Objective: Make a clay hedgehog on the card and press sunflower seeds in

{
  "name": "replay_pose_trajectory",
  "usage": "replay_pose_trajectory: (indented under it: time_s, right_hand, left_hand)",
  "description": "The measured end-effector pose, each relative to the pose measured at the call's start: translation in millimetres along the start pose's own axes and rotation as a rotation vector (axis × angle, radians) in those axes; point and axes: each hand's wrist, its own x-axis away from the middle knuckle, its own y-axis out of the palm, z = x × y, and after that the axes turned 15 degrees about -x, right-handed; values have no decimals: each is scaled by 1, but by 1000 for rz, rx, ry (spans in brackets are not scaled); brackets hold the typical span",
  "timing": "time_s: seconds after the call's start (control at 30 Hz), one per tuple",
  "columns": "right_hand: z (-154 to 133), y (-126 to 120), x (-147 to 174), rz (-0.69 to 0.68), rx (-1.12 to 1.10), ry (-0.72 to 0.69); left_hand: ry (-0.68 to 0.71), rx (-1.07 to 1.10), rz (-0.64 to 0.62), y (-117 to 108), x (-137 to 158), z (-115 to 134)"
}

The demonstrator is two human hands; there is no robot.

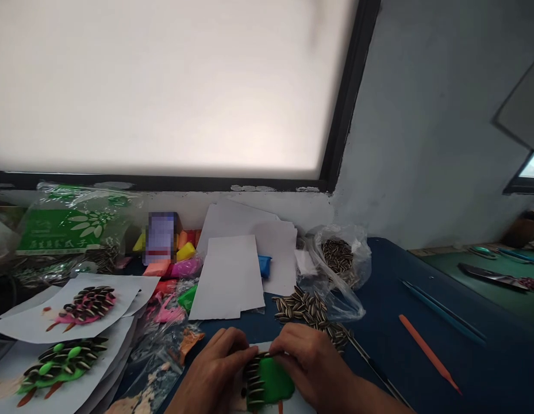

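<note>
A flat green clay shape [276, 380] lies on white paper at the bottom centre, with striped sunflower seeds [254, 384] set in rows along its left side and top edge. Orange-brown clay strips show below it. My left hand [221, 365] is closed at the upper left corner of the clay, fingertips by the seeds; what it pinches is hidden. From the right, my right hand [312, 365] has thumb and forefinger pinched on a seed at the top edge. A loose pile of sunflower seeds [303, 307] lies just beyond my right hand.
Finished-looking clay-and-seed pictures [88, 305] lie stacked at left. Behind are white sheets [227, 276], coloured clay packs [187, 267] and a plastic bag of seeds [338, 256]. Tweezers [370, 362], an orange tool [428, 352] and a blue tool [443, 310] lie at right.
</note>
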Motion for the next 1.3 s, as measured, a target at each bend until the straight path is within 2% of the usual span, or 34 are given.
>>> replay_pose_trajectory:
  time_s: [0.2,0.5,0.8,1.3]
  right_hand:
    - [-3,2,-3,9,92,48]
    - [-5,6,-5,-6,84,103]
    - [-6,6,-7,-47,115,102]
    - [-6,11,-13,-125,322,89]
  left_hand:
    - [7,-6,8,0,0,0]
    - [12,-19,-19,-2,-1,1]
    - [-14,-4,-68,-5,-2,4]
    - [22,-3,-42,-3,-1,1]
